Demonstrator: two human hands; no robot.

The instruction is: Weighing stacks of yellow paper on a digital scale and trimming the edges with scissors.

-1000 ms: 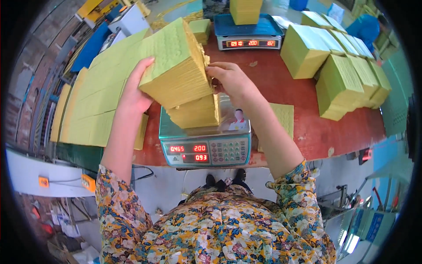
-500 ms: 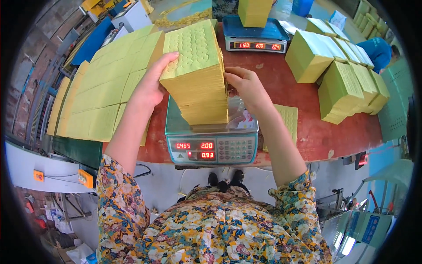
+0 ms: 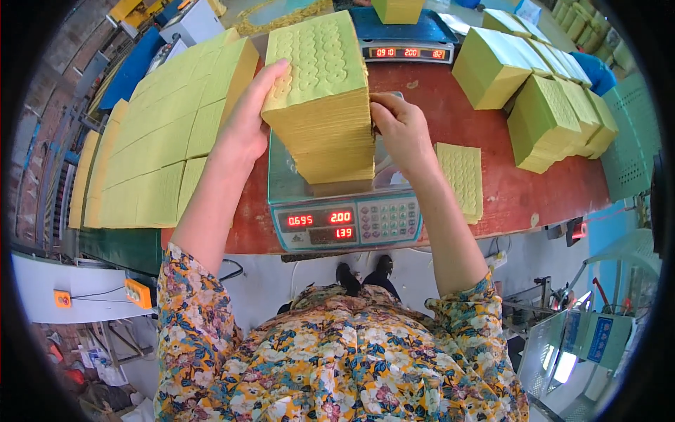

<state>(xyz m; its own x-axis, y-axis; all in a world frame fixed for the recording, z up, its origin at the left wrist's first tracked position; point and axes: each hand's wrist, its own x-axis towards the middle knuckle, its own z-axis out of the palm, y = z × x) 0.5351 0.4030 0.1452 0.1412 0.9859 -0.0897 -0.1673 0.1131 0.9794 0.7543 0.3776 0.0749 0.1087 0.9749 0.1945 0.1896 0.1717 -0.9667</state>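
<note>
A tall stack of yellow paper sheets [image 3: 325,137] stands on a teal weighing scale [image 3: 285,176], its top sheet embossed with rows of round shapes. My left hand [image 3: 246,130] is wrapped round the stack's left side, with the thumb on the top edge. At the right side, my right hand [image 3: 406,130] is closed in a pinch against the upper edges of the sheets. Its fingertips are partly hidden behind the stack's corner. Red digits glow on the scale's front panel.
Packed yellow paper blocks [image 3: 151,151] cover the table's left. A thin yellow pile [image 3: 460,183] lies right of the scale on the red tabletop [image 3: 541,197]. Behind stands a blue scale [image 3: 404,29] bearing another yellow stack [image 3: 398,10]. More blocks [image 3: 545,119] stand at right.
My right hand's fingers have drawn into a tighter pinch at the stack's edge. Both scales' readings differ. My left hand keeps its hold, and the whole view has shifted slightly.
</note>
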